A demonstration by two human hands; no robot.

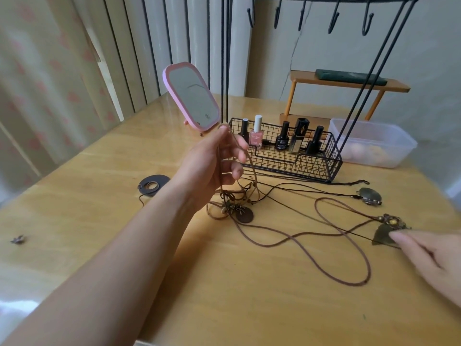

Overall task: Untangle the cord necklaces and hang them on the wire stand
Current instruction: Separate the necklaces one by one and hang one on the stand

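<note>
The left hand (214,158) is raised on an outstretched arm, fingers (239,146) curled; the right hand (431,255) lies low, fingers straight.

The left hand (214,158) pinches a light brown cord (250,166) that hangs below its fingers (237,143) into the tangle (234,203). The right hand's (434,255) fingertips (396,237) touch a bronze leaf pendant (383,234).

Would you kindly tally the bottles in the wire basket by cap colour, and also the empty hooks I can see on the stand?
Black-capped bottles: 4
White-capped bottle: 1
Bottles in the wire basket, total: 5
Empty hooks in view on the stand: 5
</note>
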